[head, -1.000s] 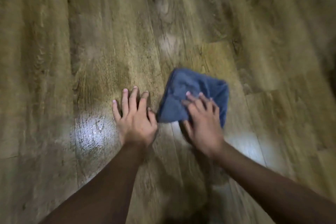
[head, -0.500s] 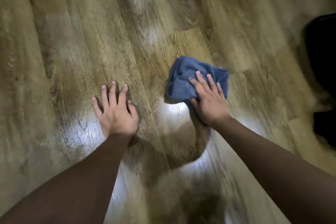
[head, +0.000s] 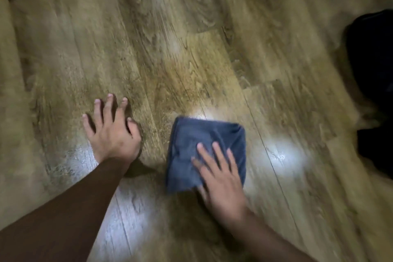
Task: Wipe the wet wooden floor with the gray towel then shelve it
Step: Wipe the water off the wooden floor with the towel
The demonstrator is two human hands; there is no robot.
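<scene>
**Towel flat under my right palm, left hand braced on the boards**

My right hand [head: 221, 178] lies on the gray towel [head: 204, 149] with the fingers straight and a little spread, pressing down rather than gripping; the palm covers the towel's near right corner and the heel of the hand spills onto the wood. My left hand [head: 112, 132] is planted flat on the wooden floor [head: 148, 53], fingers splayed and holding nothing, just beside the towel but not touching it.

The towel is folded into a rough square, soft and creased, its colour a bluish gray in this dim light (the whole view is smeared with blur, so finer weave is beyond telling). It sits on the floor between my two hands' reach, slightly to the right of the middle of the view.

The planks are tan-brown with heavy grain, laid in long boards with visible seams. Pale glossy patches shine on them: one at the towel's far edge, one to its right, one by my left wrist, one nearer me.

A dark shape [head: 374, 83] sits at the right edge of the floor; I cannot make out what it is.
</scene>
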